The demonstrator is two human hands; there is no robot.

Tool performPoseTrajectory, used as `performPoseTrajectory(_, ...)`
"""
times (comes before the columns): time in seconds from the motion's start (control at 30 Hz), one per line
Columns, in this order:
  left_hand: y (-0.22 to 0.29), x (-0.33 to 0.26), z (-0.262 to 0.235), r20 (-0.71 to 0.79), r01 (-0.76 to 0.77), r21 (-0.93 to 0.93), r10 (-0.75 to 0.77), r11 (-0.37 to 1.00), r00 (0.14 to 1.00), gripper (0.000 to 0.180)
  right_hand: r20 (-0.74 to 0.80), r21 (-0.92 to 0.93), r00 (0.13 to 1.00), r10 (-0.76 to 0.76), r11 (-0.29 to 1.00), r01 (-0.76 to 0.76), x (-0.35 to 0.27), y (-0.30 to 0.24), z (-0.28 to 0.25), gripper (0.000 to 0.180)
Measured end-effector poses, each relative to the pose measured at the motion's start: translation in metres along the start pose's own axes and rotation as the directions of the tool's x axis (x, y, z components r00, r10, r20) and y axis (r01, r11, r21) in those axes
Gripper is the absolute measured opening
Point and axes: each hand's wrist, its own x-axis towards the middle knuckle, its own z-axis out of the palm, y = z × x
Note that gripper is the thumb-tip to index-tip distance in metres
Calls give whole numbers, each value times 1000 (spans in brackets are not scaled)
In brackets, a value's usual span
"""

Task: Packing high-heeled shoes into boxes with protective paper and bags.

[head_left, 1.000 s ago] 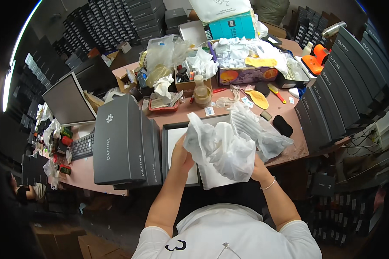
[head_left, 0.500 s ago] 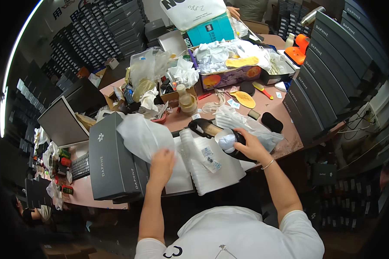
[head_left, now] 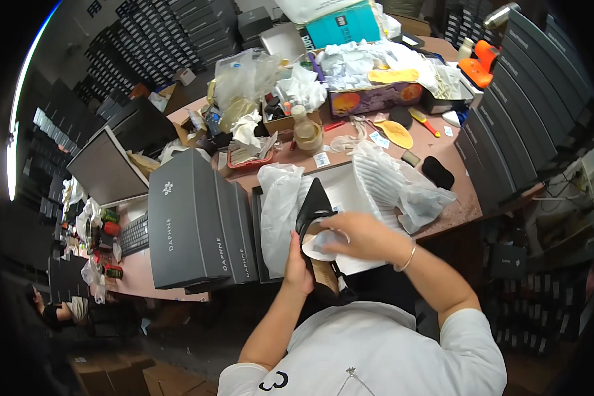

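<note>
Upright in my left hand (head_left: 299, 269) is a black pointed-toe shoe (head_left: 315, 197), its toe facing away from me and its tan insole showing. My left fingers are closed along the shoe's left side. Over the shoe's opening, my right hand (head_left: 369, 239) is at a white piece of stuffing or paper (head_left: 315, 249); its fingertips are blurred, so their grip does not show. Behind the shoe lies an open grey shoebox (head_left: 256, 228). White tissue paper (head_left: 280, 214) lines its left side, and a ribbed white foam sheet (head_left: 376, 175) spreads from its right side.
Closed grey shoeboxes (head_left: 191, 228) stand on the left, beside a keyboard (head_left: 136, 235) and monitor (head_left: 107, 168). Tall box stacks (head_left: 508, 125) rise at the right. Behind are a glue bottle (head_left: 305, 131), yellow insole (head_left: 396, 134), brush (head_left: 426, 123) and paper-filled carton (head_left: 376, 99).
The shoe has come from the right to in front of me and passed into my left hand. My left hand has let go of the white tissue, which now lies in the box. The foam sheet shifted right.
</note>
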Motion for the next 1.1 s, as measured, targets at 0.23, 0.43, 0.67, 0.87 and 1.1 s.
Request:
performPoseTrajectory(0.23,-10,-11,-12,-87,-59,-7,58,998,994,58,146,147,984,-98,986,76,2,17,48,51)
performPoseTrajectory(0.43,0,6,-33,-152,-47,-95,32,994,988,66,-172,-116,984,-36,993,16,-2,48,43,42)
performPoseTrajectory(0.67,-8,-4,-6,-130,-130,-42,124,991,984,66,-358,-367,907,-221,927,81,44,42,76,25)
performPoseTrajectory(0.87,14,-3,-32,-340,-173,-12,159,985,927,67,-395,-378,911,-123,925,-39,15,59,67,22)
performPoseTrajectory(1.1,9,-14,-17,-97,-176,-24,173,984,980,75,-70,271,997,-39,961,57,32,0,82,41)
